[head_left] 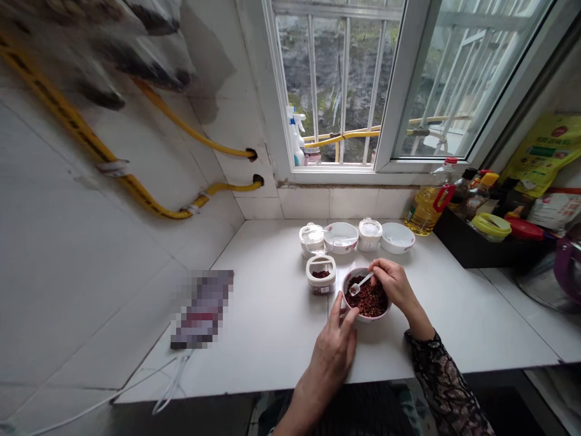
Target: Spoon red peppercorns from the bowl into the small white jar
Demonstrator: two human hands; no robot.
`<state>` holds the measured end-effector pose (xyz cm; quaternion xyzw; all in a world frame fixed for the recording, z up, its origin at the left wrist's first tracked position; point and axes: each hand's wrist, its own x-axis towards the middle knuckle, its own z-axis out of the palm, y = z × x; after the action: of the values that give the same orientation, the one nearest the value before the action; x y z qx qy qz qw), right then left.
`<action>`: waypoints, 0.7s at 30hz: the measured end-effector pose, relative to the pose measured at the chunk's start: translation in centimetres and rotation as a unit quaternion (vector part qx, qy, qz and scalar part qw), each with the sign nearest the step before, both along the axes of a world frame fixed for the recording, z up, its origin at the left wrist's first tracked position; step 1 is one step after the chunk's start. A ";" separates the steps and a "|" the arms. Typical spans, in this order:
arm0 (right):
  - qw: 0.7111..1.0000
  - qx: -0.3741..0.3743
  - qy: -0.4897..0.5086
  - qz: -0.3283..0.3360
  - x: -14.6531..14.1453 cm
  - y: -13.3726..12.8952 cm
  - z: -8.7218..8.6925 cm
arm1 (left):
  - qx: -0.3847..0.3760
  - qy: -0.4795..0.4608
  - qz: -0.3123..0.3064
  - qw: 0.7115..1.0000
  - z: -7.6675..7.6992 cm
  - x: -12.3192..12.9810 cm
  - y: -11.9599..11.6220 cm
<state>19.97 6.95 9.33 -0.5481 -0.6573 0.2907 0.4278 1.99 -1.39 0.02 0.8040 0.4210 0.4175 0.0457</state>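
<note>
A white bowl point(345, 303) full of dark red dried bits that look like Sichuan peppercorns point(373, 301) stands on the white counter. My left hand point(333, 345) grips its near left side, fingers against the rim and wall. Pinched in my right hand point(394, 281) is a small white spoon point(362, 283), its scoop end just over the peppercorns, with a little dark red matter in it. Left of the bowl sits a small clear jar point(321, 287) with a pale rim, its clear lid raised, holding some of the same dark red bits.
Behind stand two lidded seasoning jars point(311, 240) point(370, 235) and two white bowls point(341, 237) point(398, 238). An oil bottle point(426, 203) and a black box point(463, 242) of condiments are at right. A blurred-out object point(203, 310) and white cable point(171, 381) lie left.
</note>
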 end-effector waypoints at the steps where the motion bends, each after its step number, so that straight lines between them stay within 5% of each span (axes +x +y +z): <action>1: 1.000 -0.004 0.000 -0.001 0.0 0.0 -0.1 | 0.000 -0.003 0.002 1.000 0.0 0.0 0.0; 10: 1.000 -0.002 -0.012 -0.005 0.2 0.3 -0.4 | -0.009 -0.007 0.005 1.000 0.2 0.3 0.0; 21: 0.983 -0.095 0.156 0.021 0.8 0.9 -0.7 | 0.003 -0.005 0.003 1.000 0.1 0.1 0.0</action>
<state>20.75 7.85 8.59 -0.5205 -0.5629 0.4429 0.4648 2.08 -1.36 0.15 0.8008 0.4217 0.4230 0.0449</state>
